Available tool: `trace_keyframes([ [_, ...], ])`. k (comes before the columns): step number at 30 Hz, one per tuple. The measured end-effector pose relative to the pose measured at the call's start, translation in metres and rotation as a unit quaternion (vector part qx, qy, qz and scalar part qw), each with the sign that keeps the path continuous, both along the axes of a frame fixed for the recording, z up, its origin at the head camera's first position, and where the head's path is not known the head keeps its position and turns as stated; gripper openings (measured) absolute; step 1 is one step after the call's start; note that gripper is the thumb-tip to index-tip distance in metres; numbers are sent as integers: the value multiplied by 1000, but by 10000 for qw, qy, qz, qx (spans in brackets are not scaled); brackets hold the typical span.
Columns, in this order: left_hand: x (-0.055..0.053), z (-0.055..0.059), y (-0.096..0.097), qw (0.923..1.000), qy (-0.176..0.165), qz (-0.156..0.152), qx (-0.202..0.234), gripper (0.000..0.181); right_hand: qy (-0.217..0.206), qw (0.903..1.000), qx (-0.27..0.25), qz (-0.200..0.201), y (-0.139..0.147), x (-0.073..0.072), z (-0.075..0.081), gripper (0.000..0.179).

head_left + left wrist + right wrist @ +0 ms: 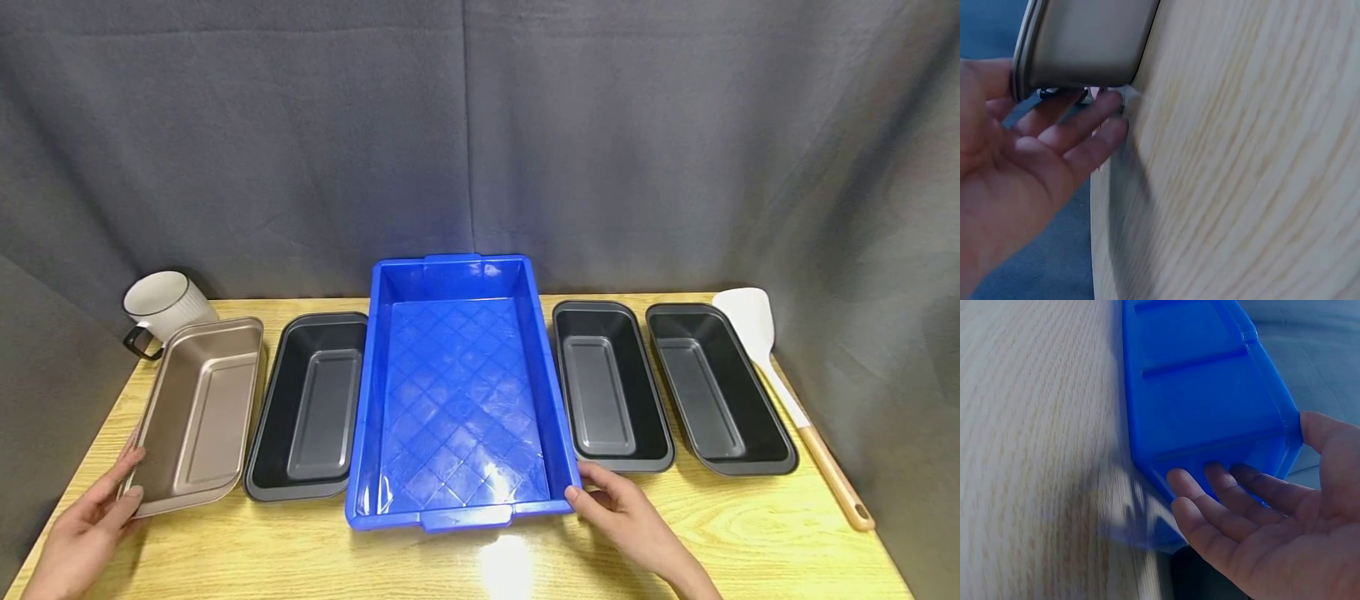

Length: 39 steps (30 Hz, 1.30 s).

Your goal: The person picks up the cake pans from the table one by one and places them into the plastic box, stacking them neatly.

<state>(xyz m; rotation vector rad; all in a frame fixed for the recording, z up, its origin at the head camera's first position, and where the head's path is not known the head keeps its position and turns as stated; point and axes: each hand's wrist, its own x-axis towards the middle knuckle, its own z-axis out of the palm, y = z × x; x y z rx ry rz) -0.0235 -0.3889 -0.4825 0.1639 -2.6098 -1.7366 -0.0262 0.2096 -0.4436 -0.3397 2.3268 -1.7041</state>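
Observation:
At the far left, my left hand (pixel 86 529) grips the near-left corner of a gold-brown loaf pan (pixel 217 425), thumb and fingers on either side of its rim. In the left wrist view the pan's outer wall (pixel 1094 47) shows above the curved fingers. My right hand (pixel 626 518) holds the near-right corner of a large blue plastic tray (pixel 465 400). Its thumb rests on the rim and its fingers lie along the outer side, as the right wrist view shows. A faint quilted pattern covers the tray's bare floor.
Black loaf pans flank the tray: one on its left (pixel 326 417), two on its right, a nearer one (pixel 600 396) and a farther one (pixel 697 400). A white mug (pixel 168 302) with a black handle stands behind the gold-brown pan. A white spatula (pixel 806 425) with a wooden handle lies far right.

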Motion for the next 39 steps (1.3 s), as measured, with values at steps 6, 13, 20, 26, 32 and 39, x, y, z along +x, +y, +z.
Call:
trace_keyframes([
  [6,-3,0,-6,9942,48,-412,-994,54,20,10000,3,-7,0,1,0,34],
  [13,-6,3,-10,9913,151,-904,-939,66,-25,10000,9,-13,1,-1,-4,34],
  [20,-7,9,-13,9920,-118,-749,-1005,74,-43,9999,-90,51,1,-1,-5,35],
  [26,-8,14,-12,9913,-468,-573,-1085,77,-81,9998,-177,85,0,-1,-5,36],
  [32,-8,15,-13,9878,-420,-731,-1309,75,-71,9999,-124,81,0,-1,-6,35],
  [39,-10,11,-10,9885,-171,-980,-1135,68,-94,9999,-113,57,1,-1,-5,36],
])
